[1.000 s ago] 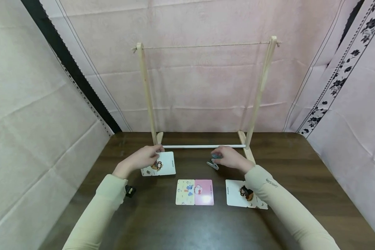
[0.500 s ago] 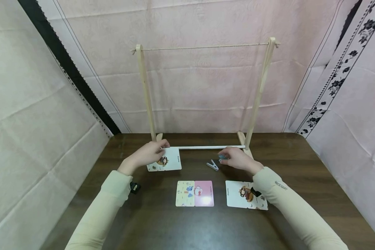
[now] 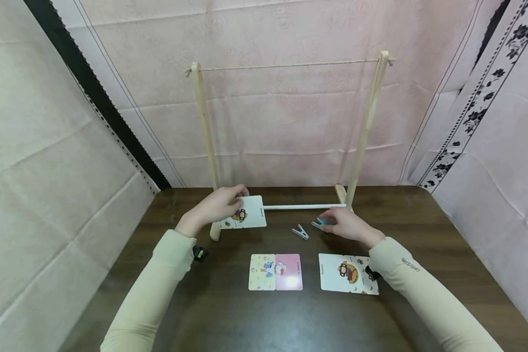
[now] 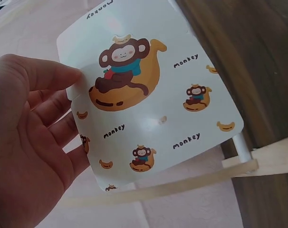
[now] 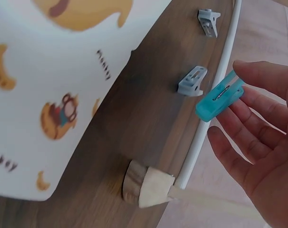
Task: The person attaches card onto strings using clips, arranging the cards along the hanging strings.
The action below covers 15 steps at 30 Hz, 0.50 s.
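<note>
My left hand (image 3: 215,203) pinches a white card (image 3: 254,215) printed with a monkey on a banana, raised in front of the frame's left foot. The left wrist view has the thumb across the face of the card (image 4: 148,118) and the fingers partly hidden behind it. A teal clothespin (image 5: 220,99) is pinched by my right hand (image 3: 347,226), low over the table near the white rod's right end. Two grey-blue clothespins lie on the table: one clothespin (image 3: 300,232) left of that hand, another clothespin (image 5: 191,81) close by its fingers.
A wooden frame (image 3: 366,127) stands at the back, with a string (image 3: 286,65) across its top and a white rod (image 3: 303,207) at its base. A yellow-and-pink card (image 3: 275,272) and another monkey card (image 3: 343,274) lie on the dark table (image 3: 264,322).
My left hand has carried the card to the right and away from me. The right hand has drawn right with the teal clothespin, leaving the grey-blue clothespins in sight.
</note>
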{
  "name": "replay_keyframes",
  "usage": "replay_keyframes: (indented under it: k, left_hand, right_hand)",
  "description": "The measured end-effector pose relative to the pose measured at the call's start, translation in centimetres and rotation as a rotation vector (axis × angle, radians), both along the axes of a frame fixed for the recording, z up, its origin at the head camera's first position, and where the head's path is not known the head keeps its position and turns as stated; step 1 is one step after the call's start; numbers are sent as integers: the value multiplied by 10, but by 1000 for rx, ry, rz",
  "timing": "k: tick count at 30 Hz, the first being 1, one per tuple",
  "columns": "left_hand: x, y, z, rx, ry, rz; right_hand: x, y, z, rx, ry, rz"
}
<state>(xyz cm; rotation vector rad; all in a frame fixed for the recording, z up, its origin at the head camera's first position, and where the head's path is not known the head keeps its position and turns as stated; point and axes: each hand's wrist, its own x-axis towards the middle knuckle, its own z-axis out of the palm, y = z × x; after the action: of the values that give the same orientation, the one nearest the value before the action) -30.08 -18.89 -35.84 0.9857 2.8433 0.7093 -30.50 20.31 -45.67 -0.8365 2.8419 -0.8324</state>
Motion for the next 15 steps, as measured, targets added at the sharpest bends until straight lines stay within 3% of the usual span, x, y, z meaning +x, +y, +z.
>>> replay_keyframes:
  k: [15]
  left_hand:
    - [-5, 24, 22, 3, 116, -47]
  right_hand:
    - [10, 25, 2, 13, -10, -53]
